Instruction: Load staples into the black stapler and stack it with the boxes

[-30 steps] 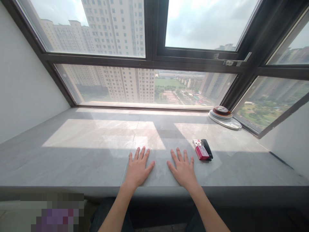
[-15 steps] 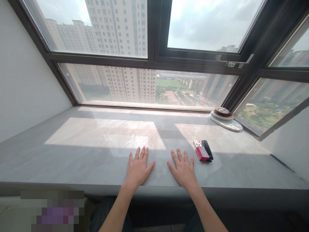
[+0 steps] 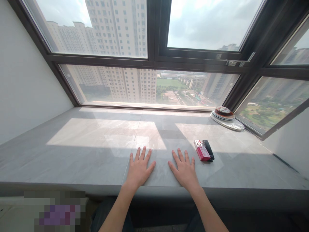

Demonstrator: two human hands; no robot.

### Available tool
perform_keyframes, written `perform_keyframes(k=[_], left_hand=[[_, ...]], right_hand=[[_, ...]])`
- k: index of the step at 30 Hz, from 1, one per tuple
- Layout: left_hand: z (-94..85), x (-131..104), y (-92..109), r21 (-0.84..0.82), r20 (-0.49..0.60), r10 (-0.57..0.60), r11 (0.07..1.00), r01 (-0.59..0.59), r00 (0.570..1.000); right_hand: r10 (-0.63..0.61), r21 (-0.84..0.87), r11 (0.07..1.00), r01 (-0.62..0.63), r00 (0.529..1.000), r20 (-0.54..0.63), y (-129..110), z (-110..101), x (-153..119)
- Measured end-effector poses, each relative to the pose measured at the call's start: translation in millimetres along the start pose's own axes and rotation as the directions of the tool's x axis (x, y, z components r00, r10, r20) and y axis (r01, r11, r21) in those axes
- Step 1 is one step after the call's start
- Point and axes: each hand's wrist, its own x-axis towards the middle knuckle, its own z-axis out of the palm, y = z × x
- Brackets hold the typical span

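My left hand [image 3: 139,169] lies palm down on the grey marbled windowsill [image 3: 91,164], fingers spread, holding nothing. To its right, my right hand [image 3: 184,169] rests flat in the same way, fingers apart. Just beyond the right hand's little finger is a small pink and white box [image 3: 202,151]. Against the box's right side lies a black stapler [image 3: 209,150]. Neither hand touches these two things.
A stack of plates [image 3: 225,116] in white and brown stands in the far right corner, by the dark window frame [image 3: 154,64]. White walls close off the left and right ends. The sill's front edge [image 3: 169,190] runs just below my wrists.
Both hands stay flat in place, though the left fingers have spread slightly. The whole view has shifted a few pixels; the box, stapler and plates have not moved on the sill.
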Motion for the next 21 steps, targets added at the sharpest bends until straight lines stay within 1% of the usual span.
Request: perform_keyframes(k=[4,8,9,11,13,15,16,17,18,19,20,21], left_hand=[[-0.9,-0.2,-0.1,-0.001,0.003,-0.002,1.000,0.002,1.000],[-1.7,-0.3,-0.7,-0.011,0.004,0.001,1.000,-0.001,1.000],[-1.7,-0.3,-0.9,-0.015,0.005,-0.001,1.000,0.001,1.000],[-1.4,-0.3,-1.4,-0.025,0.009,-0.004,1.000,0.004,1.000],[-1.0,-0.2,-2.1,-0.035,0.013,-0.004,0.999,0.004,1.000],[-0.8,-0.2,-3.0,-0.042,0.014,-0.001,0.999,0.002,1.000],[-0.7,-0.2,-3.4,-0.046,0.012,0.001,0.999,0.000,1.000],[-0.7,-0.3,-3.8,-0.048,0.009,0.003,0.999,-0.002,1.000],[-0.8,-0.3,-4.1,-0.051,0.005,0.004,0.999,-0.004,1.000],[-0.8,-0.4,-4.5,-0.054,0.002,0.005,0.999,-0.005,1.000],[-0.8,-0.4,-4.7,-0.057,0.001,0.005,0.998,-0.005,1.000],[-0.7,-0.4,-5.0,-0.058,0.001,0.004,0.998,-0.004,1.000]], right_hand=[[0.001,0.011,1.000,-0.001,1.000,0.001,1.1,1.1,0.2],[-0.007,0.077,0.997,0.010,0.999,-0.041,0.0,0.7,-0.4],[-0.007,0.120,0.993,0.014,0.998,-0.058,0.0,-1.0,-0.8],[-0.017,0.261,0.964,0.040,0.996,-0.089,3.4,-7.9,-1.3],[-0.018,0.435,0.897,0.075,0.991,-0.136,15.0,-19.4,-0.1],[0.039,0.538,0.838,0.090,0.974,-0.225,38.3,-33.7,5.1],[0.099,0.549,0.832,0.076,0.954,-0.282,54.6,-40.9,9.7],[0.166,0.538,0.842,0.044,0.927,-0.337,73.3,-47.5,15.5],[0.246,0.522,0.853,-0.009,0.889,-0.386,93.5,-53.2,22.4],[0.318,0.509,0.857,-0.082,0.861,-0.397,114.3,-57.7,30.0],[0.382,0.510,0.845,-0.159,0.847,-0.369,134.1,-60.7,37.5],[0.423,0.531,0.818,-0.221,0.856,-0.296,151.9,-62.3,44.6]])
